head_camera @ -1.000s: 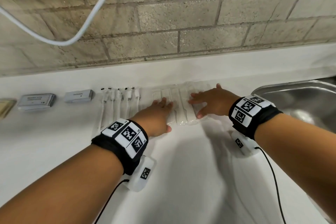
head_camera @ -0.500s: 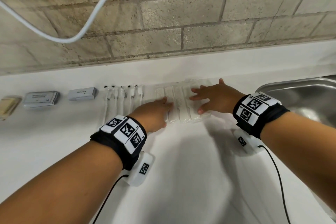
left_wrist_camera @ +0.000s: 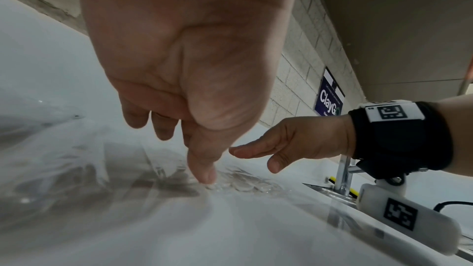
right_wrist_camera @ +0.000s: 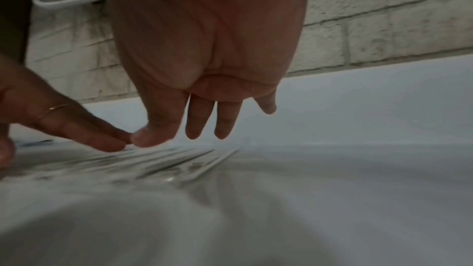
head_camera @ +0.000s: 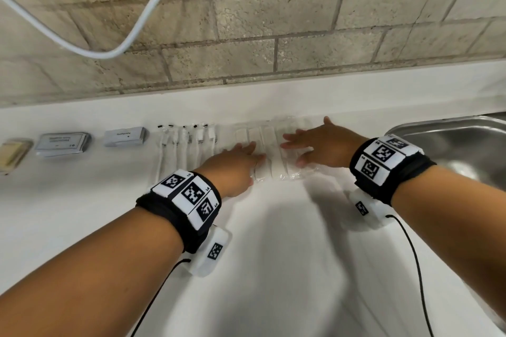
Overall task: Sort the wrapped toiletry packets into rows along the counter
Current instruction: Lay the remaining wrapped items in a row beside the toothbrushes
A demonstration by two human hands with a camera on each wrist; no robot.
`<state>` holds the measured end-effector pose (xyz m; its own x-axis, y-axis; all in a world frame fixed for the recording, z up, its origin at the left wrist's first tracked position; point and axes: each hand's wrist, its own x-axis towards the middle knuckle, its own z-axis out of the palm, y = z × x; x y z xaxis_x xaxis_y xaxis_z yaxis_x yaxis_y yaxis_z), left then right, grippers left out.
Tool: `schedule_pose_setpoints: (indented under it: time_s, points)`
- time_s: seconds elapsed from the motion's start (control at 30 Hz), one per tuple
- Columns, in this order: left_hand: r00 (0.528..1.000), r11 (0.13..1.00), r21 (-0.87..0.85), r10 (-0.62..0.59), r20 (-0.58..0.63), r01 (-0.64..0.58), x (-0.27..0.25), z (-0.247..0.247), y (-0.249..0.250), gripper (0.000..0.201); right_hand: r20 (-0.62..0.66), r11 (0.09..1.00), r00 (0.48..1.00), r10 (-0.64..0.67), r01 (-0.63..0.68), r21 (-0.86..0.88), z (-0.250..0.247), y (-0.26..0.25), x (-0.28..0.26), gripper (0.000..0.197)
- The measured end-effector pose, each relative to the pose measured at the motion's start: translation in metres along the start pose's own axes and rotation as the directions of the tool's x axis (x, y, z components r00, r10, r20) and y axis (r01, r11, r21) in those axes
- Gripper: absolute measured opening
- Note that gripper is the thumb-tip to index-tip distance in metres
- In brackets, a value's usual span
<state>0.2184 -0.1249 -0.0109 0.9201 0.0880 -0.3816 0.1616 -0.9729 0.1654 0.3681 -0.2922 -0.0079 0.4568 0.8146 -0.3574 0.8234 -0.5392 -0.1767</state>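
Observation:
Several clear-wrapped white packets (head_camera: pixel 269 150) lie side by side in a row on the white counter (head_camera: pixel 273 254), near the back wall. My left hand (head_camera: pixel 241 159) lies flat on the row's left part with straight fingers; its thumb tip (left_wrist_camera: pixel 204 175) touches the plastic wrap (left_wrist_camera: pixel 245 181). My right hand (head_camera: pixel 315 145) rests with spread straight fingers on the row's right part (right_wrist_camera: pixel 179 161). Neither hand grips anything. Left of them stands a row of wrapped toothbrushes (head_camera: pixel 186 145).
Further left along the counter lie a grey toothpaste box (head_camera: pixel 124 137), a stack of grey sachets (head_camera: pixel 63 143) and a tan soap bar (head_camera: pixel 12 154). A steel sink (head_camera: pixel 460 145) is at the right. A white cable (head_camera: pixel 137 27) hangs on the brick wall.
Both hands stay flat on the packet row; they have shifted only slightly, nudging the packets together. The view has moved a little.

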Motion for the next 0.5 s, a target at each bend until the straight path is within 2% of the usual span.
schedule_pose_setpoints:
  time_s: [0.27, 0.5]
  points:
    - [0.984, 0.982, 0.064, 0.18, 0.009, -0.18, 0.013, 0.01, 0.024, 0.063, -0.018, 0.99, 0.989, 0.144, -0.144, -0.013, 0.01, 0.022, -0.006, 0.061]
    - [0.982, 0.975, 0.121, 0.183, 0.05, -0.187, 0.02, 0.018, 0.035, 0.065, 0.022, 0.986, 0.986, 0.163, -0.163, -0.035, 0.013, 0.025, -0.01, 0.06]
